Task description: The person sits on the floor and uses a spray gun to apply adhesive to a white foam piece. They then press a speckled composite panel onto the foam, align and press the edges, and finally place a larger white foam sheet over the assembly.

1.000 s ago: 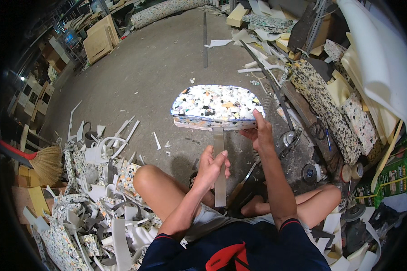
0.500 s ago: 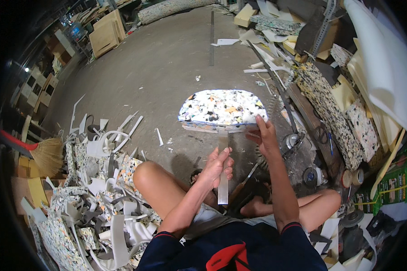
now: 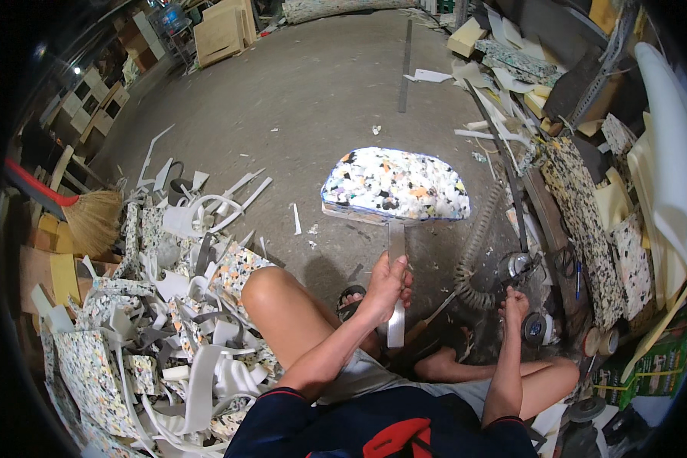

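Observation:
My left hand point(image 3: 385, 290) is closed around a flat metal bar point(image 3: 396, 326) whose far end meets the underside edge of a padded piece. That piece is a half-round slab of speckled foam point(image 3: 397, 183), white with black and orange flecks and a blue line along its rim. A thin wooden layer point(image 3: 351, 217) shows beneath its near edge. My right hand point(image 3: 514, 305), fingers curled, is low on the right, just below a spray gun with a round metal cup point(image 3: 519, 264). Whether it touches the gun is unclear.
Foam scraps point(image 3: 183, 305) heap up at my left beside a straw broom point(image 3: 93, 217). A coiled hose point(image 3: 477, 259) runs near the spray gun. Tape rolls point(image 3: 538, 328) and foam sheets point(image 3: 588, 237) line the right. A long metal strip point(image 3: 407, 65) lies farther ahead on the floor.
My right hand has left the foam slab's right corner and moved down and right toward the spray gun. My left hand keeps its hold on the bar. The whole view has shifted.

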{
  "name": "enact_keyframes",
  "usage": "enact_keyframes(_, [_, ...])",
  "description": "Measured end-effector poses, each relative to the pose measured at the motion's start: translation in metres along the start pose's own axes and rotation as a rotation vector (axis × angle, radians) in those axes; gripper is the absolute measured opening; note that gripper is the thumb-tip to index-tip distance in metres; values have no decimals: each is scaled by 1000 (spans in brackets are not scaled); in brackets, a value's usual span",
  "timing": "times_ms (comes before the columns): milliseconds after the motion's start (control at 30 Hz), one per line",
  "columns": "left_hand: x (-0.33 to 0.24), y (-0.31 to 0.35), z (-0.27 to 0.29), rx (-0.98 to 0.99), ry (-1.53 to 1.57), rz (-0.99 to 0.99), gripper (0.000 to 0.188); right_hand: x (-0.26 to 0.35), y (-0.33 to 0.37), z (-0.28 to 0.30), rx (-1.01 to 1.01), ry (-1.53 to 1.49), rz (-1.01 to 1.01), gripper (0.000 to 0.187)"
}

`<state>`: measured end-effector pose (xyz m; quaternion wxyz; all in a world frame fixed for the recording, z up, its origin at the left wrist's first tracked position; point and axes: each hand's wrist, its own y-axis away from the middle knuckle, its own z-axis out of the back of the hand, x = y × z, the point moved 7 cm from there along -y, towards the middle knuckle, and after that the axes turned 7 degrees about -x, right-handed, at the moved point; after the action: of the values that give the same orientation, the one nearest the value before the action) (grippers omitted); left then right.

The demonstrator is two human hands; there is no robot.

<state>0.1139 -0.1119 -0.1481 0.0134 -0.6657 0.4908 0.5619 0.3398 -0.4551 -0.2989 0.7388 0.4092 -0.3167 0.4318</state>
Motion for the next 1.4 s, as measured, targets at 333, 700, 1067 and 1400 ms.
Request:
enact_keyframes(333, [13, -4, 7, -37, -68, -34, 12, 239, 226, -56, 280, -83, 1296, 22])
enact_keyframes(700, [26, -6, 10, -73, -476, -450, 16, 319, 330, -139, 395, -212, 1651, 29])
enact_keyframes(1067, [29, -5, 12, -80, -573, -542, 24, 319, 330, -145, 340, -122, 1680, 15])
enact_keyframes(1400, [40, -12, 6, -14, -544, -569, 31, 317, 323, -138, 364, -176, 1725, 15])
